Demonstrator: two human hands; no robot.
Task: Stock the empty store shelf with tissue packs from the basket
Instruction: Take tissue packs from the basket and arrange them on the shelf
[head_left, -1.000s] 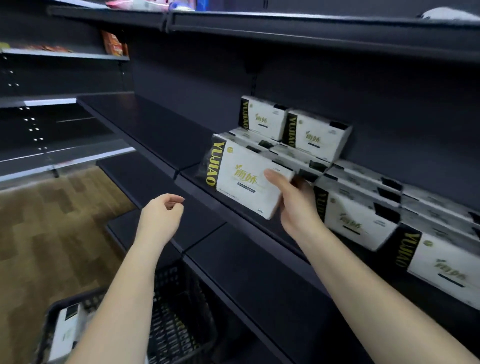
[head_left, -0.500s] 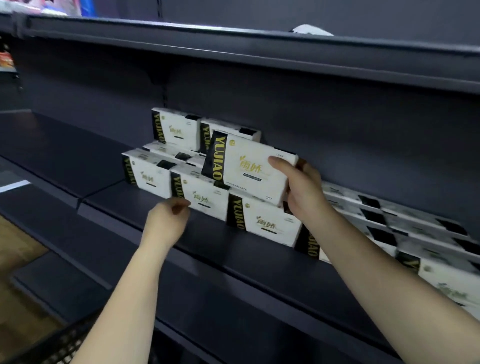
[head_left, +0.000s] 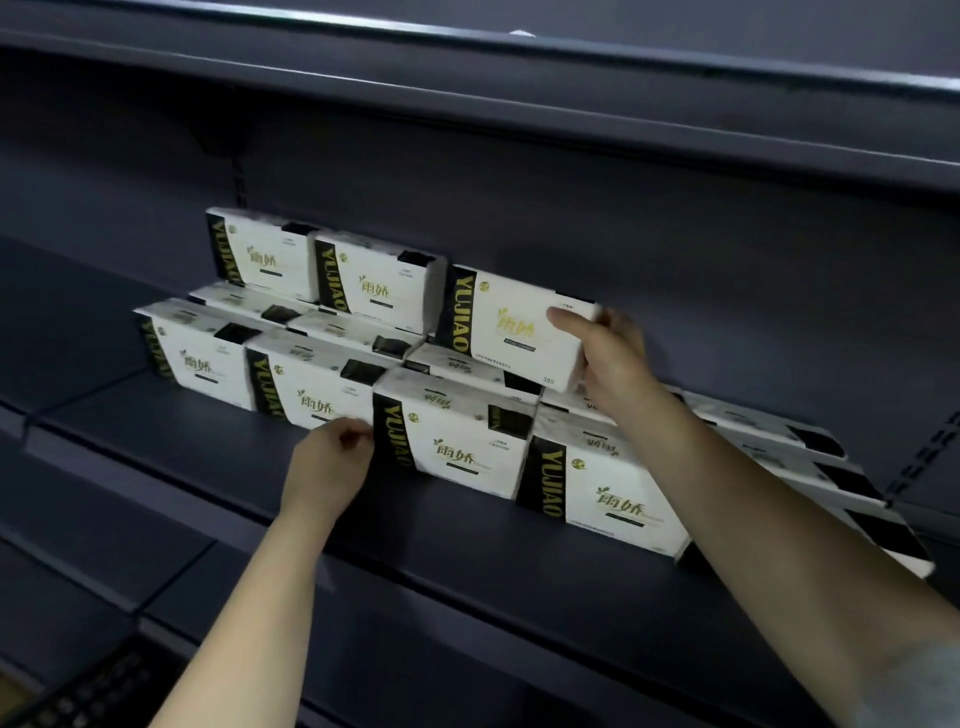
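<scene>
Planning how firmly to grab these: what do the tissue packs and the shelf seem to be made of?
Tissue pack in the right hand: soft glossy plastic film, likely; it shows sheen and wrinkled edges. Shelf: matte dark painted metal, probably; flat thin panels, slotted upright behind.

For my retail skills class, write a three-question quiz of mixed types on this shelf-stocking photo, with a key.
1. True or false: the right hand grips a tissue pack at its right end.
2. Multiple choice: the held pack is going
A. next to the two upper packs, on the second layer
B. into the basket
C. onto the shelf above
3. Fill in: the left hand rests its fingertips at the left edge of a front-row pack and holds ____.

Key
1. True
2. A
3. nothing
</scene>
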